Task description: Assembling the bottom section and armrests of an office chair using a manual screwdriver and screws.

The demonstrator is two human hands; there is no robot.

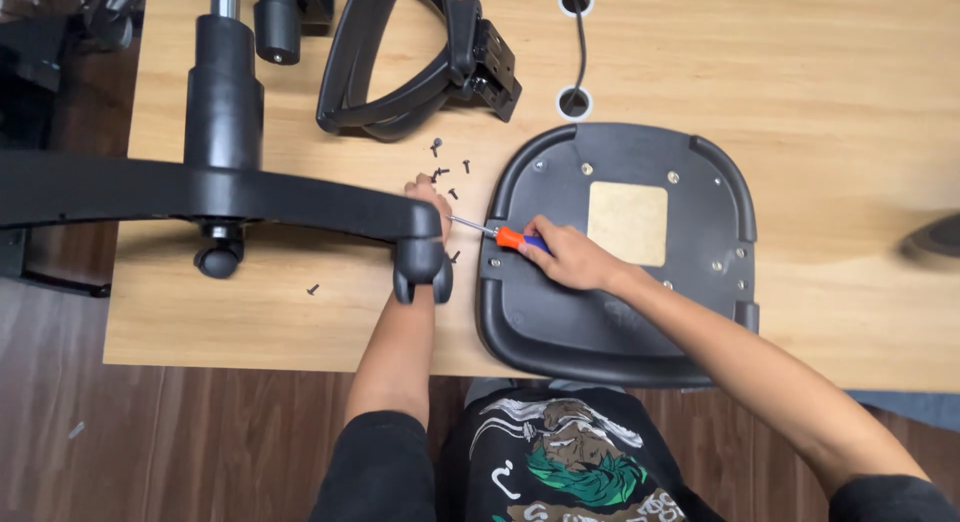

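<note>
My right hand (568, 254) grips a screwdriver (500, 235) with an orange and blue handle; its shaft points left, toward my left hand. The right hand rests over the left edge of a black chair seat pan (620, 302) lying upside down on the wooden table, with a tan square panel (627, 223) in its middle. My left hand (430, 195) reaches among several small black screws (448, 170); a chair base leg and its caster (420, 270) cover most of it, so its fingers are mostly hidden.
A black chair base (222, 187) with a gas cylinder (224, 92) lies across the table's left side. Black armrests (420, 62) lie at the back. A cable (580, 42) runs between two desk grommets. One loose screw (313, 290) sits near the front edge.
</note>
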